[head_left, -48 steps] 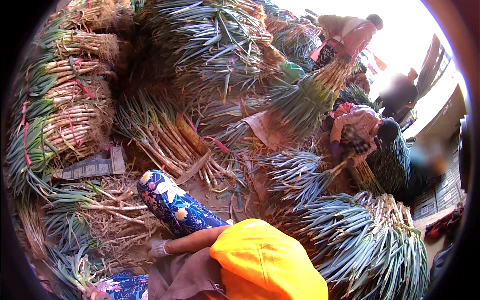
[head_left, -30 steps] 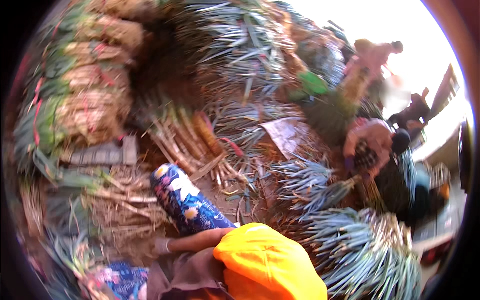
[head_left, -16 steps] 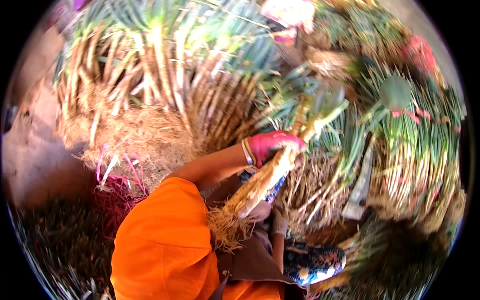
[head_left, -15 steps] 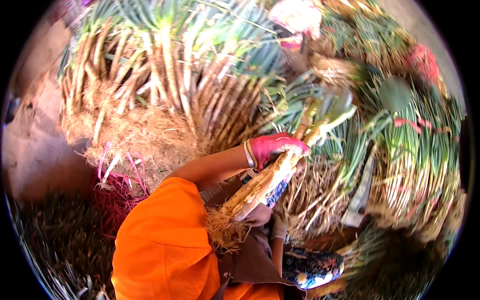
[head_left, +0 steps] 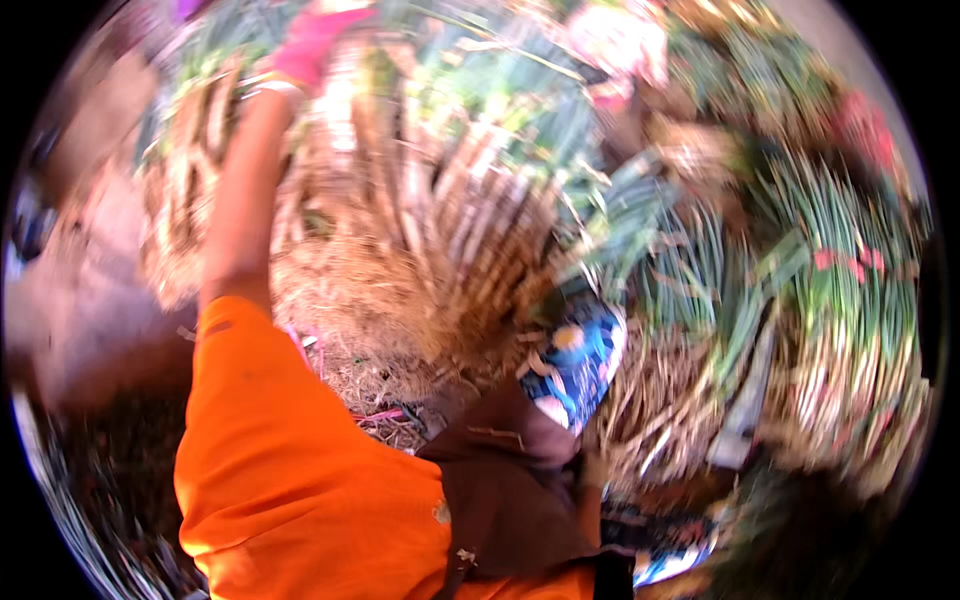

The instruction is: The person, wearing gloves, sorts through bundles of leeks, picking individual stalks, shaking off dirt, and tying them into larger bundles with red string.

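My left hand (head_left: 322, 45), in a pink glove, is stretched far forward over the green tops of a big heap of long green onions (head_left: 425, 185). Motion smears its fingers, so I cannot tell whether it grips a stalk. Pale shafts and brown, stringy roots of the heap (head_left: 340, 280) point toward me. My right hand (head_left: 594, 467) is low beside my brown apron (head_left: 510, 480), near the roots of a smaller pile of thinner green onions (head_left: 660, 390). Its fingers are mostly hidden.
Tied green onions (head_left: 850, 300) with pink-red bands lie at the right. A flat grey blade-like piece (head_left: 742, 420) rests between piles. A blue floral-patterned covering (head_left: 575, 365) shows at my foot. Dark green leaves (head_left: 110, 500) fill the lower left.
My left hand has swung forward and left onto the heap's tops. The thick rooted green onions it held before are out of it. My right hand stays low.
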Tool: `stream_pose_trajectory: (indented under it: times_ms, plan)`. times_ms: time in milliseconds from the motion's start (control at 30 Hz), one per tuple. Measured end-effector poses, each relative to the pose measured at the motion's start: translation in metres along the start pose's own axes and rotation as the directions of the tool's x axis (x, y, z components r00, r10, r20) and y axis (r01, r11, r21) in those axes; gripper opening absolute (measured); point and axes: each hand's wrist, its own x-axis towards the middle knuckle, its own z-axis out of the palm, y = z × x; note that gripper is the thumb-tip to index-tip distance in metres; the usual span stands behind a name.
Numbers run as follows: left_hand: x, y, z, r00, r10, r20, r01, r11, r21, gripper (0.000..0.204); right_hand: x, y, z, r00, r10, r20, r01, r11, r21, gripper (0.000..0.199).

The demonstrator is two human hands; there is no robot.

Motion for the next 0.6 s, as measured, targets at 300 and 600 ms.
stream_pose_trajectory:
  times_ms: [300,600]
  plan:
    - [-0.106,-0.294,0.102,0.529,-0.802,0.278,0.808,0.576,0.124,0.057,0.002,-0.004,0.016,0.864,0.486,0.129,-0.301,0.293,0.907,0.020]
    - [-0.044,0.014,0.086,0.838,-0.364,-0.407,0.437,0.894,0.100,0.074,0.038,-0.007,-0.070,0.796,0.551,0.251,-0.312,0.017,0.950,0.034]
